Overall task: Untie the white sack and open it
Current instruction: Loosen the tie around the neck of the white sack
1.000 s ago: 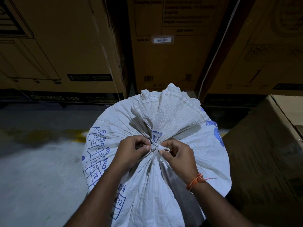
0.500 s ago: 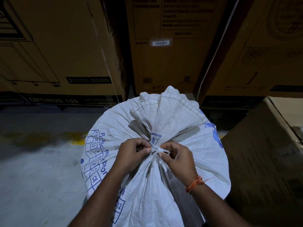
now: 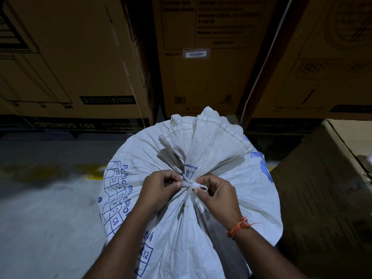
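A full white woven sack [image 3: 231, 198] with blue print stands in front of me, its neck gathered and bound by a white tie strip [image 3: 191, 185]. The bunched mouth fans out above the tie. My left hand [image 3: 161, 190] pinches the tie at the left of the knot. At the right of the knot, my right hand [image 3: 217, 196] holds a small loop of the same strip between thumb and fingers. An orange thread circles the right wrist. Two loose ends of the strip hang down below the knot.
Tall brown cardboard boxes [image 3: 211, 67] line the back, close behind the sack. Another cardboard box [image 3: 326, 198] stands right beside the sack on the right. Grey concrete floor [image 3: 44, 218] with a faded yellow mark lies to the left.
Both hands stay at the knot, with the fingers shifting slightly on the strip. The knot looks the same, still tied; the view has dipped a little.
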Motion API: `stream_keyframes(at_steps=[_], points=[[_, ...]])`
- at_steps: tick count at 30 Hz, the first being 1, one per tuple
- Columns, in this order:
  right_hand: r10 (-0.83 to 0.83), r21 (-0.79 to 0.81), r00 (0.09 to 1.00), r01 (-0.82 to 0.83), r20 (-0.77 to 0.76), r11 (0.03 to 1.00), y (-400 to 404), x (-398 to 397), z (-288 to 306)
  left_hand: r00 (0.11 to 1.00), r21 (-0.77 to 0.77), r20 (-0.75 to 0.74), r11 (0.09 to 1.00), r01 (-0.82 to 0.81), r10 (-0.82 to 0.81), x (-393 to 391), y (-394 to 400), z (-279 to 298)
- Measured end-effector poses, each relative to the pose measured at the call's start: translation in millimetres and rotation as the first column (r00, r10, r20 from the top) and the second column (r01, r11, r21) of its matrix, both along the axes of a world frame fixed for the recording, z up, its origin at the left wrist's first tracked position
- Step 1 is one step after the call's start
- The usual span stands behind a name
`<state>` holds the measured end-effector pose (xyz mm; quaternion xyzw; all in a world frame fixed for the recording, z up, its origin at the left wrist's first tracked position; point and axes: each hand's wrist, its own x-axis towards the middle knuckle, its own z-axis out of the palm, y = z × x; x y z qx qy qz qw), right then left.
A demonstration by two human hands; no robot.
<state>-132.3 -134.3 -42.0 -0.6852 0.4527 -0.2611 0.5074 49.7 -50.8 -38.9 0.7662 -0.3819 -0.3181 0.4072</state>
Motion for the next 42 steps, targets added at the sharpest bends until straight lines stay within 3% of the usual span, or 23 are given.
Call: stream_keyframes(at_steps=[23, 38, 42], points=[[0.007, -0.007, 1.0, -0.007, 0.004, 1.0, -1.5, 0.8, -2.5, 0.998, -0.02, -0.059, 0.999, -0.034, 0.033, -1.1, 0.2, 3.5], [0.016, -0.005, 1.0, -0.016, 0.013, 1.0, -1.6, 1.0, -3.2, 1.0, -0.017, -0.001, 1.0, 0.027, -0.027, -12.3, -0.6, 7.5], [0.018, -0.013, 1.0, -0.018, 0.009, 1.0, -1.6, 0.5, -2.3, 0.998, -0.012, -0.048, 0.999, 0.032, -0.033, -8.5, -0.3, 8.2]])
